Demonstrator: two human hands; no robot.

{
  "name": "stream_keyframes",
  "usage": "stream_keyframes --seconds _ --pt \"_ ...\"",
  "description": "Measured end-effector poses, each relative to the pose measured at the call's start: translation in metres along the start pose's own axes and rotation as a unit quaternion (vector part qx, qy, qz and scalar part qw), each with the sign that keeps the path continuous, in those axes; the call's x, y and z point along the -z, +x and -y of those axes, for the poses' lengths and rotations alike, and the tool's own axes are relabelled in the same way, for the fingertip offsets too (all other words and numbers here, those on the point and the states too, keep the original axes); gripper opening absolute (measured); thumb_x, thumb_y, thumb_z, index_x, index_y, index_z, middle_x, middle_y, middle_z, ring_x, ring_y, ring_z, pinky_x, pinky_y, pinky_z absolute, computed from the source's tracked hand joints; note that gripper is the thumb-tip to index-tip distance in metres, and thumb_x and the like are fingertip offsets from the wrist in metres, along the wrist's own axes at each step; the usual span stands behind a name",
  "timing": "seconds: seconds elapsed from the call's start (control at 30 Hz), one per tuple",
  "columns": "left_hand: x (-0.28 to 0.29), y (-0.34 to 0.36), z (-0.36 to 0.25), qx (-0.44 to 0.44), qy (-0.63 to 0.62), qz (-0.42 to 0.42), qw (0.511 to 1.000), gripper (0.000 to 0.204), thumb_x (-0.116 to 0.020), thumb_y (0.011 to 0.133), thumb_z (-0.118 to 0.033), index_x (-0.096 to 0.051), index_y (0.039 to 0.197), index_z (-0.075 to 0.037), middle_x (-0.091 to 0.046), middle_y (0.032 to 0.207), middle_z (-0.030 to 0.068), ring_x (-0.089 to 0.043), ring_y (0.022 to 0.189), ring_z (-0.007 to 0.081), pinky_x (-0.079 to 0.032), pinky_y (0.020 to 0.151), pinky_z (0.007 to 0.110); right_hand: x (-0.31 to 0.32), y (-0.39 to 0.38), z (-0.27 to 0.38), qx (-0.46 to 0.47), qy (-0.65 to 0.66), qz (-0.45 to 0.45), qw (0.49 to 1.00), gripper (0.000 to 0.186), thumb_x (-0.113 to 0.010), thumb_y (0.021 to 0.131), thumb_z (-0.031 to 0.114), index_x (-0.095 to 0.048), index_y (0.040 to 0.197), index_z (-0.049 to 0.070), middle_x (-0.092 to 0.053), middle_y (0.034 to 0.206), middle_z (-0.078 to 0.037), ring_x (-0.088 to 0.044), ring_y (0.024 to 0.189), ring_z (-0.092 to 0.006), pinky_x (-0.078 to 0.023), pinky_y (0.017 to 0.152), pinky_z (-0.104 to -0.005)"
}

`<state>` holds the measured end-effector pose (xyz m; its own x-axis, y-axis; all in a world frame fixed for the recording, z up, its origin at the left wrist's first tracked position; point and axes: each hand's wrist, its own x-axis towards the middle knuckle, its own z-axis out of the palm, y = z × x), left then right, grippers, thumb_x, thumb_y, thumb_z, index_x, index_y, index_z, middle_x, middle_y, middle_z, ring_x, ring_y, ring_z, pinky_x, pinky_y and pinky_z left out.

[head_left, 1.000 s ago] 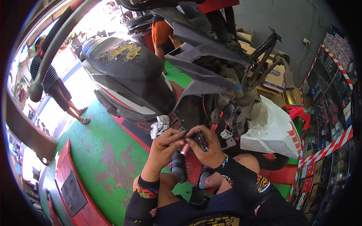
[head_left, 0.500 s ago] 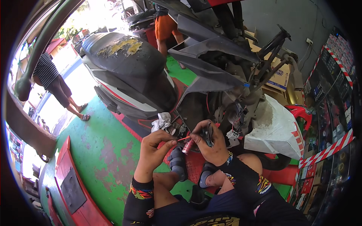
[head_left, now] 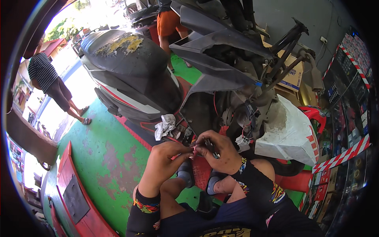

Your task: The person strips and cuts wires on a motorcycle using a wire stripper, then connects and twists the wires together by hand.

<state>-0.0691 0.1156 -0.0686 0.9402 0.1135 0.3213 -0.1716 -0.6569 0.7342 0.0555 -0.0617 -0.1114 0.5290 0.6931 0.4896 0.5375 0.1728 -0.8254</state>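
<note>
1. Blue printing is showing on a carton (head_left: 291, 74), upper right; yellow lettering is marking the shirt (head_left: 227, 232), bottom centre.
2. At centre, the left hand (head_left: 167, 160) and right hand (head_left: 224, 155) are meeting, fingertips nearly closed, pinching a small reddish piece (head_left: 194, 151); a dark object (head_left: 215, 153) is sitting in the right.
3. Green floor (head_left: 92, 158) is spreading leftward; a scooter (head_left: 146, 79) is bordering the hands above.

- Harsh daylight enters at the upper left, bleaching the pavement (head_left: 81, 84) nearly white.
- The scooter seat (head_left: 136, 59) catches a soft sheen; the grey wall (head_left: 292, 17) at upper right is dimmer.
- The small reddish item (head_left: 194, 151) between the fingers (head_left: 179, 149) lacks sharp detail.
- Fisheye distortion bends edges; corners fall to black.
</note>
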Motion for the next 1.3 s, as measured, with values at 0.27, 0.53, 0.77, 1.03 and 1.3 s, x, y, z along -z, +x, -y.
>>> stream_keyframes --seconds 0.27,0.53,0.77,1.03,1.3 --pt "0.004 -0.006 -0.006 0.042 -0.182 -0.046 0.981 0.014 -0.08 0.082 -0.001 -0.077 0.096 0.001 -0.077 0.09 0.0103 -0.074 0.082 0.0156 -0.057 0.074 0.029 0.021 0.002 0.002 0.122 -0.212 0.035 0.969 0.05 -0.075 0.069 0.013 -0.062 0.118 0.012 -0.059 0.099 -0.01 -0.058 0.093 -0.0342 -0.045 0.088 -0.0437" --pt "-0.002 -0.015 0.003 0.006 -0.169 -0.045 0.985 0.015 -0.082 0.079 0.001 -0.077 0.094 0.002 -0.077 0.09 0.0109 -0.073 0.082 0.0168 -0.057 0.074 0.028 0.021 -0.004 0.017 0.111 -0.282 0.083 0.949 0.065 -0.082 0.064 0.025 -0.062 0.125 0.016 -0.056 0.099 -0.006 -0.057 0.094 -0.0281 -0.043 0.088 -0.0432" --pt "-0.006 -0.014 0.011 -0.044 -0.189 -0.056 0.979 0.017 -0.08 0.077 0.004 -0.076 0.094 0.002 -0.077 0.093 0.0132 -0.075 0.083 0.019 -0.058 0.074 0.029 0.022 -0.008 0.012 0.104 -0.295 0.091 0.945 0.074 -0.083 0.06 0.022 -0.059 0.13 0.017 -0.055 0.1 -0.006 -0.057 0.095 -0.0271 -0.044 0.086 -0.0441" --pt "-0.008 -0.016 0.007 -0.01 -0.183 -0.073 0.98 0.015 -0.078 0.077 0.005 -0.075 0.091 0.003 -0.078 0.092 0.013 -0.076 0.084 0.0194 -0.059 0.076 0.029 0.022 -0.013 0.005 0.099 -0.285 0.086 0.949 0.08 -0.083 0.058 0.018 -0.058 0.134 0.018 -0.057 0.102 -0.006 -0.06 0.095 -0.0275 -0.049 0.082 -0.0432" --pt "-0.006 -0.015 0.0 0.011 -0.187 -0.065 0.98 0.014 -0.078 0.077 0.004 -0.075 0.091 0.003 -0.077 0.091 0.0119 -0.074 0.08 0.0174 -0.057 0.072 0.028 0.019 -0.02 0.001 0.102 -0.277 0.064 0.953 0.084 -0.083 0.057 0.015 -0.057 0.137 0.018 -0.062 0.111 -0.008 -0.066 0.096 -0.0298 -0.055 0.074 -0.0411"
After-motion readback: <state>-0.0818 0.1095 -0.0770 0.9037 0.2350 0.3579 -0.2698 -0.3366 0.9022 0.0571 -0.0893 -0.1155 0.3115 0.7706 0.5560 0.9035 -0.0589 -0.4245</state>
